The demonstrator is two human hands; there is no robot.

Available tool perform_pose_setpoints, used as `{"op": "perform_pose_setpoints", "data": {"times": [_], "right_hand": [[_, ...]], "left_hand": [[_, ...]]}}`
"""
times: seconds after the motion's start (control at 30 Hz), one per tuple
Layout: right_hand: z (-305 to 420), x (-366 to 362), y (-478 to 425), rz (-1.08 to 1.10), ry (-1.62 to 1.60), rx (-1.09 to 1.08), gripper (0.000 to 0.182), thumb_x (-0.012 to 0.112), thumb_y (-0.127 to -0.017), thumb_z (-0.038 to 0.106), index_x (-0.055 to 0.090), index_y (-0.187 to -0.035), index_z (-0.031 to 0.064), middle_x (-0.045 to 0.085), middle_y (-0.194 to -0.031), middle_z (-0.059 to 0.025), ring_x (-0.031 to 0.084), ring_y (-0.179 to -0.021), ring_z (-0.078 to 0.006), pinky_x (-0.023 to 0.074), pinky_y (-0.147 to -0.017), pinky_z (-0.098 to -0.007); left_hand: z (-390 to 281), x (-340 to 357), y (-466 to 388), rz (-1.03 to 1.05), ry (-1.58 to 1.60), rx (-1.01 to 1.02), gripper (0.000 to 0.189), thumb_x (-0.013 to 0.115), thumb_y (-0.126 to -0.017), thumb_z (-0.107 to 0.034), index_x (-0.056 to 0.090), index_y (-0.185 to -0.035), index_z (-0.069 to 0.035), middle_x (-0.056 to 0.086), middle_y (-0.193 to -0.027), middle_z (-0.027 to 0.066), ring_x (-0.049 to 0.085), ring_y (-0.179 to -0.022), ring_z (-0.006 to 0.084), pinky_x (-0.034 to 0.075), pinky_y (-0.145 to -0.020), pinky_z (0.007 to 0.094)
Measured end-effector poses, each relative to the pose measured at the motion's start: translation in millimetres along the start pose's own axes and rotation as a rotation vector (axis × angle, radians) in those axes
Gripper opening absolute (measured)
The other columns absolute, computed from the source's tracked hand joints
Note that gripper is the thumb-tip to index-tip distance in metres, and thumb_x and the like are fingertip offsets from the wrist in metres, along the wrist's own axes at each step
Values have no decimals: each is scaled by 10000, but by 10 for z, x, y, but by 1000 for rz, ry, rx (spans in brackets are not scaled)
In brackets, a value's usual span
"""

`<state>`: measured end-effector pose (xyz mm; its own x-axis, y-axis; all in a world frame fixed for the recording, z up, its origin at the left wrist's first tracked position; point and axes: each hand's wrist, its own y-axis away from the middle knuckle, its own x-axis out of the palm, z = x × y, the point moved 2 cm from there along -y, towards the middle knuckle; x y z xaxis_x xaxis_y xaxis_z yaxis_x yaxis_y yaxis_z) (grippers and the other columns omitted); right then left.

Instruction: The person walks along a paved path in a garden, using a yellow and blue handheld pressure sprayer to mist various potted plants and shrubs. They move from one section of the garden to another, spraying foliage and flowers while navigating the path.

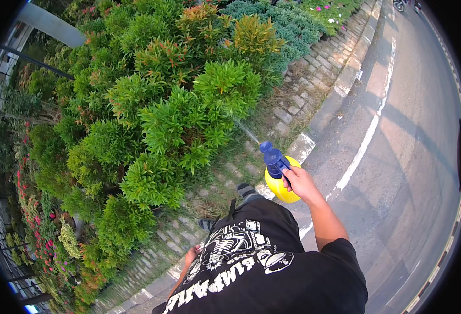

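A pump pressure sprayer (274,160) with a yellow tank and blue head is gripped by my right hand (298,183) around its handle. A fine jet of water or other clear liquid (247,132) leaves its nozzle toward the leafy green shrubs (226,88). My left hand (193,253) hangs low beside my black shirt, partly hidden by it; whether it holds anything does not show. Several bushy shrubs with green and reddish leaf tips stand close together in front of me and to the left.
A paved brick strip (293,104) with grass runs beside the shrubs, edged by a concrete kerb (334,98). Beyond it lies an asphalt road (411,149) with a white line. A grey pole (53,25) rises at upper left; a motorcycle (398,5) is far off.
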<state>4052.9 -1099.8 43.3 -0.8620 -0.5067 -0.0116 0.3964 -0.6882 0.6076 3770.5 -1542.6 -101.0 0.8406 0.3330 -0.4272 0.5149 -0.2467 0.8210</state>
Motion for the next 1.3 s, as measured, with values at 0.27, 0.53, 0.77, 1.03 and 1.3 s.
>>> {"op": "perform_pose_setpoints", "data": {"times": [0.27,0.53,0.77,1.03,1.3], "right_hand": [[-224,70,68,49,99,-15,271,472,-892,245,525,-740,27,506,-581,-16,465,-496,-80,376,-474,-228],[-219,-27,191,-89,-66,-39,264,472,-896,230,530,-742,24,511,-595,-8,467,-508,-73,382,-477,-218],[-298,-67,297,-188,-142,-106,258,469,-899,229,533,-750,29,512,-601,-10,470,-521,-73,383,-484,-219],[-698,43,316,-113,9,-5,285,485,-894,268,531,-745,30,517,-601,-15,479,-515,-80,394,-483,-225],[-1415,152,305,-151,-67,82,268,466,-904,252,533,-757,38,519,-605,-24,477,-501,-99,402,-475,-239]], "left_hand": [[-571,77,219,39,233,-145,388,310,-898,-216,490,-1133,36,618,-967,148,597,-842,237,474,-745,311],[-153,83,-381,124,475,-211,327,359,-887,-222,528,-1047,8,619,-877,95,584,-732,205,483,-663,321],[-260,124,-447,144,215,-47,276,405,-865,-229,572,-1001,-55,614,-777,20,527,-575,98,386,-448,259],[-131,34,-514,172,314,-125,271,431,-849,-253,571,-1000,-76,608,-805,24,509,-560,101,355,-423,267],[-95,-268,-294,194,250,-144,271,434,-843,-270,535,-998,-72,601,-830,43,545,-667,141,423,-540,320]]}}
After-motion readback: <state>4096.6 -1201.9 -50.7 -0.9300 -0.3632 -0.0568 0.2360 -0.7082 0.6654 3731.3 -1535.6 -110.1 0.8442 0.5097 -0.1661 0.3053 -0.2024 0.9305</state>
